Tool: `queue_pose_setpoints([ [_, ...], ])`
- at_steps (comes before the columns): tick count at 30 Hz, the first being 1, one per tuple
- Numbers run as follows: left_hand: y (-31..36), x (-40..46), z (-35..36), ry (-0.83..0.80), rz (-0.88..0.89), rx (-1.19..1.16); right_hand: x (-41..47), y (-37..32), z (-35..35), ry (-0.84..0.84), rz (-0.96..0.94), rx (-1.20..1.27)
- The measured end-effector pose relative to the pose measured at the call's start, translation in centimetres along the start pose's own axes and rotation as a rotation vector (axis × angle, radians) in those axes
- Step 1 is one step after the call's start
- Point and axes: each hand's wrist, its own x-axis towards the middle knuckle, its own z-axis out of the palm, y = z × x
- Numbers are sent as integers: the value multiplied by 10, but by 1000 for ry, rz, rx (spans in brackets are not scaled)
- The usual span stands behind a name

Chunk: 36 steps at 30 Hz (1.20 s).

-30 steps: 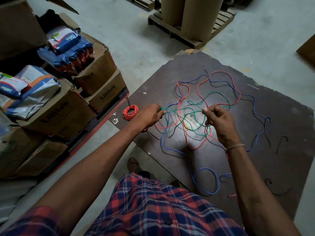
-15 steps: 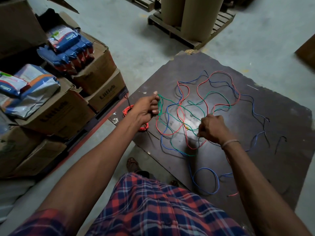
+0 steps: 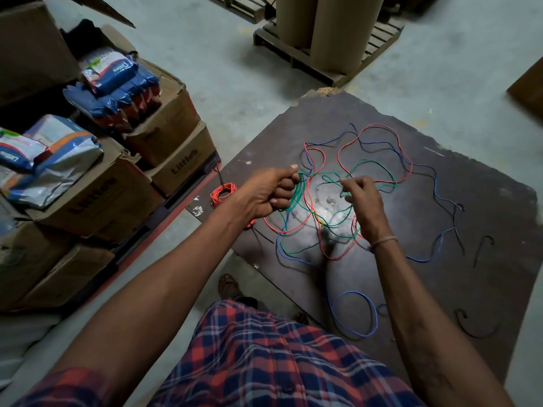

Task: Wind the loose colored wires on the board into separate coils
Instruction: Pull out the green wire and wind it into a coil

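The green wire (image 3: pixel 296 193) now hangs as a small bundle of loops from the left hand (image 3: pixel 271 191), where a second ago that hand held only the wire's end and half a second ago the first loop was just forming. The left fingers are curled tight round the top of these loops, thumb on top. The right hand (image 3: pixel 362 198) has come up from the tangle, where it was reaching down half a second ago, and pinches the free run of green between thumb and forefinger, the other fingers loosely bent. From there the green trails back across the board (image 3: pixel 484 230), crossing the red wire (image 3: pixel 379 127), the blue wire (image 3: pixel 357 315) and thin black strands (image 3: pixel 482 248).

I judge this as a fresh turn being fed onto the coil: the green is the one in hand, partly wound, with much of its length still lying among the others. A finished orange coil (image 3: pixel 222 193) lies at the board's left edge, just beside the boxes (image 3: pixel 176 118). Red, blue and black look untouched, so most of the work remains.
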Motion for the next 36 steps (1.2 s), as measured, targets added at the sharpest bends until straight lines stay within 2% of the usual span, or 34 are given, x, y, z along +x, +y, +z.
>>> queue_pose_setpoints([
  [3, 0, -3, 6, -34, -53, -16, -2, -5, 3, -77, -77, -69],
  [6, 0, -3, 7, -61, -65, -64, 2, 0, 8, -171, -245, -421],
  [9, 1, -3, 8, -122, -37, -224, 7, 8, 18, -291, -245, -652],
  [12, 3, 1, 8, -156, 65, -385, -17, -2, 28, -398, -298, -511],
  [14, 5, 5, 8, -174, 161, -463, -33, -8, 30, -508, -226, -379],
  [19, 15, 13, 6, -125, 466, -517, -52, -12, 23, -703, -201, -235],
  [22, 13, 22, 5, -58, 577, -234, -58, -21, 14, -766, -236, -196],
  [25, -1, 31, 1, 180, 631, 275, -59, -36, 3, -747, -389, -258],
  [27, -10, 30, -4, 250, 643, 652, -54, -41, -6, -701, -471, -269],
  [31, -18, 21, -13, 231, 526, 1329, -32, -39, -25, -592, -432, -143],
  [33, -17, 19, -17, 177, 500, 1511, -21, -36, -32, -589, -392, -132],
  [36, -14, 17, -23, 4, 581, 1630, -11, -35, -38, -645, -306, -166],
])
